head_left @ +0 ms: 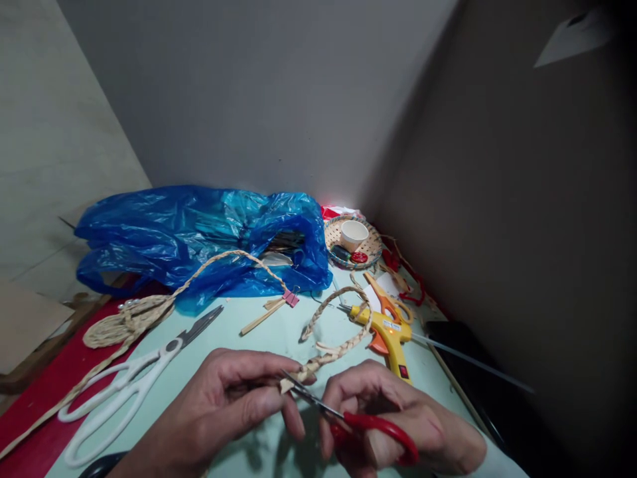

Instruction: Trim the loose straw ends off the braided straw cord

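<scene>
Near the front of the pale green work surface [279, 315], my left hand [239, 398] pinches the near end of a braided straw cord [343, 348]. The cord curls away from my fingers to the back right, and its far end loops round beside a glue gun. My right hand [388, 411] grips small red-handled scissors [381, 428]. Their narrow metal blades lie against the cord's end, close to my left fingertips. I cannot tell whether the blades are closed on the straw.
White-handled scissors [129, 382] lie at left beside a coiled braid [119, 325], whose strand runs to a pink binder clip [291, 298]. A blue plastic bag [199, 226] stands behind. At right are a yellow glue gun [391, 332], orange scissors [381, 295] and a woven basket [331, 232].
</scene>
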### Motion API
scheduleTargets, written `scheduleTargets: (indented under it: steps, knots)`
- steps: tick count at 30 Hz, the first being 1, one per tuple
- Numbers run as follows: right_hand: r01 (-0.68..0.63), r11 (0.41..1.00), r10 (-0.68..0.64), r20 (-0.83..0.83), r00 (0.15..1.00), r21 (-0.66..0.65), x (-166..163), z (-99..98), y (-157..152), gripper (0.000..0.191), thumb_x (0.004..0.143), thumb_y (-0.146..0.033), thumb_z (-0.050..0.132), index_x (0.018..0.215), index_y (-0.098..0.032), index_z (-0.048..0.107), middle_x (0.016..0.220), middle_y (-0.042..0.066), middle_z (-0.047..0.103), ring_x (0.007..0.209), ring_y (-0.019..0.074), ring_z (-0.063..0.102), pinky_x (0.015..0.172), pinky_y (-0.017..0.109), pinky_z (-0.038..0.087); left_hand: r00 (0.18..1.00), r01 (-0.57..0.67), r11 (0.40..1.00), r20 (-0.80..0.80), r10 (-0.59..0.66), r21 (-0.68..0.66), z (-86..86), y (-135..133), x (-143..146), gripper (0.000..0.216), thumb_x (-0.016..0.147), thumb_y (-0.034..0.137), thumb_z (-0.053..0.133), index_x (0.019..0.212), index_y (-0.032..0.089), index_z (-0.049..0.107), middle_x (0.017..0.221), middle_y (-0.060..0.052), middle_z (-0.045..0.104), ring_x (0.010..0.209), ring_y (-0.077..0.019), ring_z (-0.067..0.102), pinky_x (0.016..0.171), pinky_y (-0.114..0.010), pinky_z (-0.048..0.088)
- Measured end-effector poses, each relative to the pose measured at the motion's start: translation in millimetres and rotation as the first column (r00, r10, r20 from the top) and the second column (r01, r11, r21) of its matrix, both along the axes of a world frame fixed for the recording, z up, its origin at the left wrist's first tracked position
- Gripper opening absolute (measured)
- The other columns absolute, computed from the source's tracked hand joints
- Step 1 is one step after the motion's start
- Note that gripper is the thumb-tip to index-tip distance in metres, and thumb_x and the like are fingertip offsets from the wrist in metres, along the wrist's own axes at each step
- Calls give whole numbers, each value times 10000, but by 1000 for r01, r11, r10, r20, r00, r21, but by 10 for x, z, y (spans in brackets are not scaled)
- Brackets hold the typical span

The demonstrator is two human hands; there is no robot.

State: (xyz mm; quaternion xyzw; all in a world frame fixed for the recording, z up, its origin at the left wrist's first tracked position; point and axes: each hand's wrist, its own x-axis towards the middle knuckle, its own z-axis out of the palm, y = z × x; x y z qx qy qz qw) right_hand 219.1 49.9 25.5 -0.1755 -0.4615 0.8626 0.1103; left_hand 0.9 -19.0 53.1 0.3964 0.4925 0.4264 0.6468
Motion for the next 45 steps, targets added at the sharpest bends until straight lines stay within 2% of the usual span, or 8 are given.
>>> scheduleTargets:
  steps: [6, 11, 16, 21, 26, 34, 38, 45]
  knots:
    - [30, 999, -31, -43, 999, -13, -14, -44, -28, 439, 673, -409, 787, 898, -48, 677, 675, 38, 620, 534, 87, 561, 496, 167, 373, 1000, 7, 1000, -13, -7, -5, 2, 17, 21, 231, 751, 391, 781, 896, 212, 762, 677, -10, 803, 653, -143, 673, 621, -205, 456]
    - [13, 1000, -13, 0, 1000, -26, -35, 2, -24, 364, 653, -340, 791, 840, -50, 677, 566, 10, 591, 450, 69, 512, 453, 158, 320, 983, 1, 1000, -184, -2, -3, 109, 11, 4, 160, 740, 290, 743, 881, 217, 759, 643, 5, 798, 653, -164, 682, 616, -216, 470]
    - [35, 999, -35, 58, 998, -11, -31, 79, -4, 324, 648, -296, 809, 819, -51, 685, 509, -21, 562, 414, 37, 450, 444, 145, 322, 959, -18, 1000, -281, 22, 17, 131, 11, -11, 174, 737, 296, 709, 891, 222, 743, 628, 13, 789, 620, -178, 674, 595, -234, 496]
    - [77, 997, -75, 54, 996, -28, -40, 77, -30, 309, 607, -280, 828, 783, -74, 679, 554, -37, 562, 415, 22, 448, 436, 133, 333, 962, 3, 998, -271, 13, 59, 74, 16, -41, 197, 762, 341, 706, 921, 226, 722, 638, 8, 792, 629, -183, 680, 600, -237, 495]
    - [43, 999, -42, 31, 999, -24, -58, 33, -66, 360, 636, -323, 813, 842, -74, 656, 639, 2, 611, 498, 62, 536, 497, 163, 398, 941, 50, 999, -335, -40, 20, 135, 26, -15, 169, 758, 285, 683, 904, 211, 725, 650, 3, 799, 645, -183, 686, 624, -235, 495]
    - [45, 998, -43, 62, 997, -35, -43, 66, -38, 229, 638, -232, 760, 782, -81, 666, 513, -39, 557, 400, 29, 397, 444, 149, 306, 937, 24, 1000, -348, -15, 20, 150, 23, -12, 188, 754, 309, 692, 911, 208, 713, 632, 5, 791, 645, -183, 681, 627, -236, 503]
    - [58, 998, -56, 96, 994, -21, -23, 78, -36, 207, 625, -176, 741, 787, -72, 665, 521, -37, 554, 410, 27, 405, 465, 152, 303, 950, 6, 999, -313, 4, 33, 112, 22, -18, 199, 754, 318, 695, 918, 207, 706, 628, 5, 789, 621, -180, 672, 594, -238, 500]
    - [16, 999, -16, -4, 1000, 30, -52, 2, -63, 390, 720, -401, 760, 900, -70, 657, 625, -5, 598, 494, 64, 512, 524, 182, 365, 946, -9, 998, -323, 28, 58, 114, 16, -2, 182, 741, 307, 694, 899, 221, 727, 614, 11, 785, 593, -174, 659, 575, -237, 482]
